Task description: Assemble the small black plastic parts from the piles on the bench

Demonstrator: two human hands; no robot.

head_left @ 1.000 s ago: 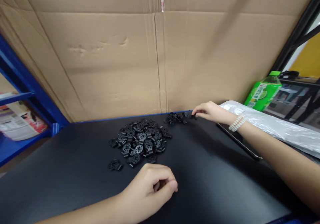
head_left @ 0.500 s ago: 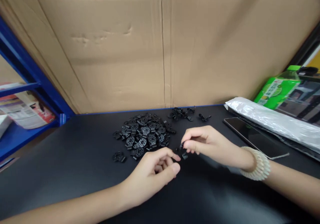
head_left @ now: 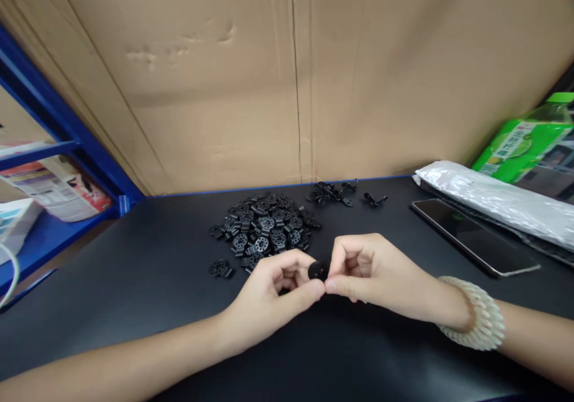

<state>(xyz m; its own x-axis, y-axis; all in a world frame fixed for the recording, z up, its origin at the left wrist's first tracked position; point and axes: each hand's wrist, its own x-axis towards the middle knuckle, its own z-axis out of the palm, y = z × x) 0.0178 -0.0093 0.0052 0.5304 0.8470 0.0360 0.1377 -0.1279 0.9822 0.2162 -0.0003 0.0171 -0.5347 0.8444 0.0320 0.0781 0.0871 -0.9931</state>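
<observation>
Between my two hands is a small black plastic piece (head_left: 317, 270) with a round end. The thumb and forefinger of my left hand (head_left: 280, 291) pinch it from the left. My right hand (head_left: 374, 276) grips its right side with thumb and fingertips; the fingers hide much of the piece. Just beyond my left hand lies a heap of black plastic clips (head_left: 266, 225) with round, holed discs. One loose clip (head_left: 220, 268) rests left of the heap. Farther back sits a smaller cluster of black pieces (head_left: 327, 194), and a single V-shaped piece (head_left: 374, 200) lies to its right.
A phone (head_left: 475, 237) lies on the black table (head_left: 170, 258) at right, beside a silvery plastic package (head_left: 502, 201). Behind it leans a green bottle (head_left: 520, 145). Cardboard (head_left: 215, 103) walls off the back. A blue shelf frame (head_left: 89, 151) stands at left.
My hands have come together; my left fingers now also grip the black piece that my right hand held apart. The camera view has shifted slightly.
</observation>
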